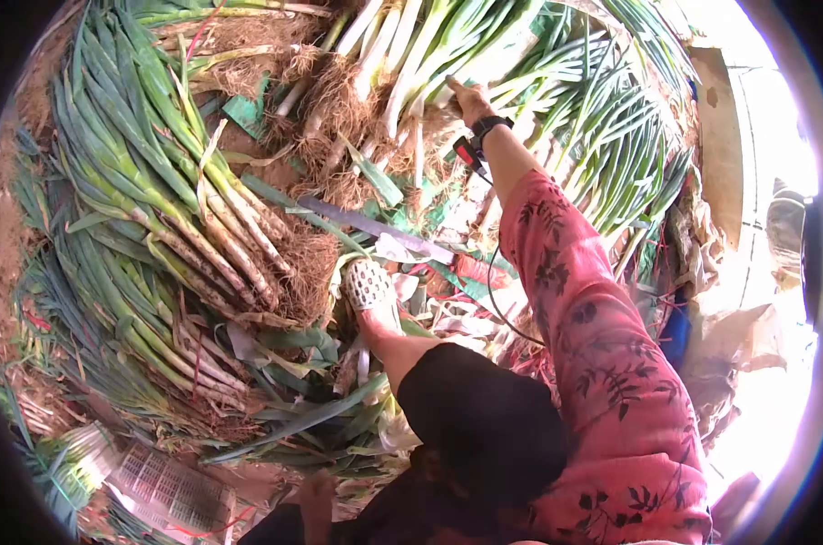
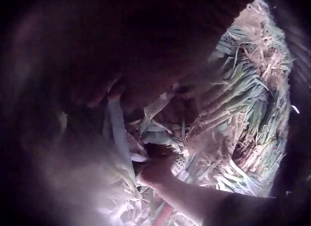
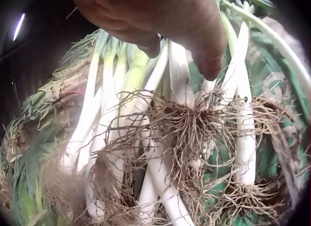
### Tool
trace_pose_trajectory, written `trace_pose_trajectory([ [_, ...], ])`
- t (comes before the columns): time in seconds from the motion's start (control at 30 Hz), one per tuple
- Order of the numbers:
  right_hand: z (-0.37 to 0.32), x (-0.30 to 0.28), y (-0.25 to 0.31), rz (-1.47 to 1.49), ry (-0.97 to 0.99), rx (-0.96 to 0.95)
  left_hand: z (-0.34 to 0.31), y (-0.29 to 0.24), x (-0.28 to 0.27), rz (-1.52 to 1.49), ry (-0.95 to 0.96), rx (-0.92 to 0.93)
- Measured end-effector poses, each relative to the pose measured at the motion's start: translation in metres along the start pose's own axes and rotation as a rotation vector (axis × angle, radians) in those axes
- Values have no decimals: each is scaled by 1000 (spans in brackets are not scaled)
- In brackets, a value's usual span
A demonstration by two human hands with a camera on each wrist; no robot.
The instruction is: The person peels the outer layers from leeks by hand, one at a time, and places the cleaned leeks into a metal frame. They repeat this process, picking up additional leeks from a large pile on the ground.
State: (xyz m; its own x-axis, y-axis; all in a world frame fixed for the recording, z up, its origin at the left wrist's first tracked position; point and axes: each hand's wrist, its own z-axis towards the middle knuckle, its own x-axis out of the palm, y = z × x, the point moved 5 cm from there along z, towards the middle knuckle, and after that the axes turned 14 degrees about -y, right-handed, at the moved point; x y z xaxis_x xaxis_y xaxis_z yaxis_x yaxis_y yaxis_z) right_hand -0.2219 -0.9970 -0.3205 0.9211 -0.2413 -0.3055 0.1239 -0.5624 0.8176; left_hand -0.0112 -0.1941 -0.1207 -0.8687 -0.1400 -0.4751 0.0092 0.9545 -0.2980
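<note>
My right hand (image 1: 470,102) reaches over a pile of long green onions (image 1: 402,64) in the head view. In the right wrist view, its thumb and fingers (image 3: 209,65) spread on either side of a white stalk (image 3: 180,73), a gap showing beside the thumb. Brown hairy roots (image 3: 184,121) hang below the fingertips. Low in the head view, my left hand (image 1: 316,500) is dim and blurred near the dark clothing. Its fingers (image 2: 114,96) are mostly in shadow in the left wrist view, and no held thing shows there.
A long knife (image 1: 375,227) with a reddish handle lies on the littered ground, beside a foot in a white perforated shoe (image 1: 369,283). Unsorted green onions (image 1: 139,154) are heaped at left. A plastic crate (image 1: 175,486) sits lower left, cardboard (image 1: 724,136) at right.
</note>
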Motion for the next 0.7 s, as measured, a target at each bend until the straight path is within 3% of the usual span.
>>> trace_pose_trajectory([
  [0.03, -16, 2, 10, -7, 49, 23, -7, -35, -4, -125, -99, 23],
  [0.1, -19, 13, 11, 38, 66, 74, 1, -11, 7, -266, -103, -43],
  [0.13, -18, 24, 4, 213, 227, 140, 4, 5, 11, -409, -109, -121],
  [0.2, -37, 27, 20, 224, 229, 92, 7, -1, 12, -315, -90, -91],
  [0.33, -30, 6, 6, 421, 22, 49, 9, 6, 12, -337, -109, -30],
  [0.37, -53, -10, 13, 472, -96, 170, 6, 3, 9, -325, -122, -38],
  [0.4, -14, -8, -1, 584, 93, 142, 5, 0, 5, -326, -122, -40],
  [0.47, 21, -34, -6, 363, -90, 321, -1, 1, 7, -348, 25, -177],
  [0.5, -9, -34, 22, 491, 39, 133, -2, -1, 10, -347, 26, -177],
  [0.53, -27, -40, 45, 441, -167, 6, -2, -10, 10, -299, -56, -50],
  [0.57, -53, -39, 66, 527, -121, -71, 0, -18, 9, -250, -135, 80],
  [0.6, -85, -41, 85, 612, -79, -149, 3, -15, 11, -245, -127, 87],
  [0.63, -124, -34, 101, 723, 38, -86, 7, -4, 16, -322, -97, 5],
  [0.67, -84, -8, 78, 1241, 289, 4, 13, 4, 20, -397, -69, -78],
  [0.7, -55, 5, 59, 746, -14, -732, 18, 6, 20, -389, -64, -71],
])
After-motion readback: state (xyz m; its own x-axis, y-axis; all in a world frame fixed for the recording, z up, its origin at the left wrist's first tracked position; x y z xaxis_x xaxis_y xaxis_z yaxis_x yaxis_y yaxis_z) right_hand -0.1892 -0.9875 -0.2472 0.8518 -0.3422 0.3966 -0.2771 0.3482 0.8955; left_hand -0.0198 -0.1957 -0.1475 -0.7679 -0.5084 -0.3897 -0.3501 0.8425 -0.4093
